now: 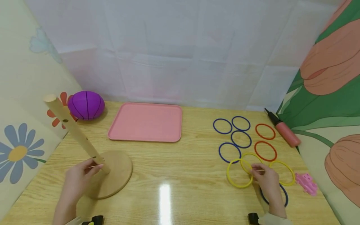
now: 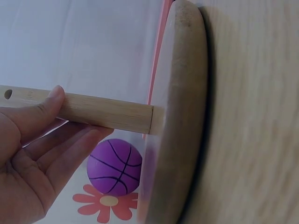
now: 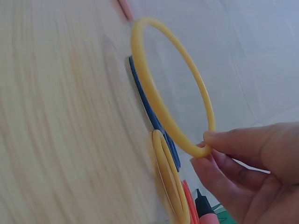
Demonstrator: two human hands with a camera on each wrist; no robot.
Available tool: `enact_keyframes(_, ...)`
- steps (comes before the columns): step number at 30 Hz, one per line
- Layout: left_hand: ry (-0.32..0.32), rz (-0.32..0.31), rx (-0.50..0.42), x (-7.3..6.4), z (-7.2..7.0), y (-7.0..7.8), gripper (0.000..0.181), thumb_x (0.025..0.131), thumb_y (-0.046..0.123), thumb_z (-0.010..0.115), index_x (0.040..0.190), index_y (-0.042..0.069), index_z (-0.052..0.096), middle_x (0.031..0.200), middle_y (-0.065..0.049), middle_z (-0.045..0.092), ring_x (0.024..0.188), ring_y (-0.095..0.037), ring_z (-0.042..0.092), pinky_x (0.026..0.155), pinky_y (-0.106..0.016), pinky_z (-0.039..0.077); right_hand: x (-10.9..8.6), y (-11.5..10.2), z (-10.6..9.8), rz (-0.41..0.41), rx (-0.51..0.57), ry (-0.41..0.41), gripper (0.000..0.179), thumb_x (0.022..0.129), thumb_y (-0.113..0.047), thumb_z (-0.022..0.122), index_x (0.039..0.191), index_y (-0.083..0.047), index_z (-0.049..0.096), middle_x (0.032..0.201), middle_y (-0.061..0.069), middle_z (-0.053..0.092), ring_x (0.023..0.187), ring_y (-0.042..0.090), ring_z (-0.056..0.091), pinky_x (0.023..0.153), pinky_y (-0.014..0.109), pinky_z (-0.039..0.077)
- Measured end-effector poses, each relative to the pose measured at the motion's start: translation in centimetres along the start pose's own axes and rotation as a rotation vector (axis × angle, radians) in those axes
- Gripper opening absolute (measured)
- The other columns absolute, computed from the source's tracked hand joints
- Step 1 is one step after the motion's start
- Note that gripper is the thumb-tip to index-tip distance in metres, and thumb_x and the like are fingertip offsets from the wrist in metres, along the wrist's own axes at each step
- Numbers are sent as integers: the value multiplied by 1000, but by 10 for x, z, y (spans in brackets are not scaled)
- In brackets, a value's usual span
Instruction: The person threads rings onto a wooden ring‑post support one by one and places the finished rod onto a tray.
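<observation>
A wooden post (image 1: 77, 132) stands on a round wooden base (image 1: 122, 173) at the left of the table, with holes along its side. My left hand (image 1: 78, 179) holds the post low down; in the left wrist view the thumb lies on one side and the fingers on the other. Between thumb and fingertips, my right hand (image 1: 268, 181) pinches a yellow ring (image 3: 148, 86) at its edge, tilted above the table. Two other yellow rings lie by that hand, one (image 1: 294, 178) to its right. A dark blue ring (image 1: 287, 199) is partly hidden beneath the wrist.
Several blue rings (image 1: 214, 126) and two red rings (image 1: 265, 160) lie at the right. Past them are a red pump (image 1: 287, 133) with a black nozzle and a small pink toy (image 1: 307, 183). A pink tray (image 1: 144, 122) and a purple ball (image 1: 86, 105) sit at the back.
</observation>
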State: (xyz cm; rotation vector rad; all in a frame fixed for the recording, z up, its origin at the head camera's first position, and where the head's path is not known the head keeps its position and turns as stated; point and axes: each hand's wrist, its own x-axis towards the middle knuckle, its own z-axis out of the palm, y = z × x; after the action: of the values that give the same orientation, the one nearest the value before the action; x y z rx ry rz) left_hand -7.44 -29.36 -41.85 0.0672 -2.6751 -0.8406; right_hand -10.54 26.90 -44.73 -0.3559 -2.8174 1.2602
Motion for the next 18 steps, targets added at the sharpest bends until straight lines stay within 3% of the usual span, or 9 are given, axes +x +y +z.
enact_keyframes(7,-8,33,7,6,10,13,6,84,12,73,85,5,72,84,-18,75,70,17,52,62,-31,57,0,-3,1,14,68,44,23,87,-1,67,108,8,67,101,26,70,67,-14,54,59,15,57)
enact_keyframes(12,-22,50,-2,9,18,23,5,84,10,73,85,5,72,85,-16,75,71,12,56,65,-39,59,-1,-5,1,23,85,56,24,87,-1,68,109,8,66,102,26,70,66,-16,53,58,14,56)
enact_keyframes(18,-61,71,-36,12,27,35,7,85,5,70,91,1,72,86,-18,75,76,-25,72,65,-40,60,-1,-6,4,38,115,69,25,88,-1,67,111,8,66,105,26,69,67,-16,54,60,14,57)
